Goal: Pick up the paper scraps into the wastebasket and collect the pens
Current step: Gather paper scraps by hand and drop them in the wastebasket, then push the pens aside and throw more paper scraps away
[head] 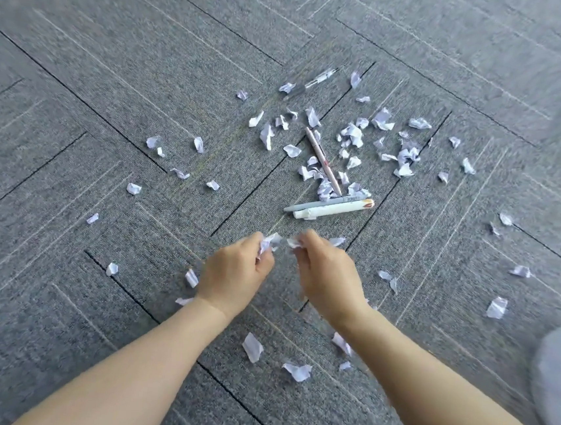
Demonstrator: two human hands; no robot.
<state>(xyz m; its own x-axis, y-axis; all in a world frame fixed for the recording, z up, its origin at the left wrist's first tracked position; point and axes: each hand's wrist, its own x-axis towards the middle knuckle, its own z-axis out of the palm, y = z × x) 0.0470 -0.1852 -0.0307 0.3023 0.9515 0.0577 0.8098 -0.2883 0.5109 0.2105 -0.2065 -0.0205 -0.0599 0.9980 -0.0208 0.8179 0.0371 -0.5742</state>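
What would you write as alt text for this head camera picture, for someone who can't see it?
Two bare hands, left hand and right hand, each pinch paper scraps above a grey carpet littered with many more. Beyond them lie a pink pen, a grey pen and a white pen; no wastebasket shows.

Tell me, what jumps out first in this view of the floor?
Torn paper scraps litter the grey carpet, thickest at upper centre around a pale pen. Two more pens lie side by side below it. In front, the left hand and right hand each pinch scraps.
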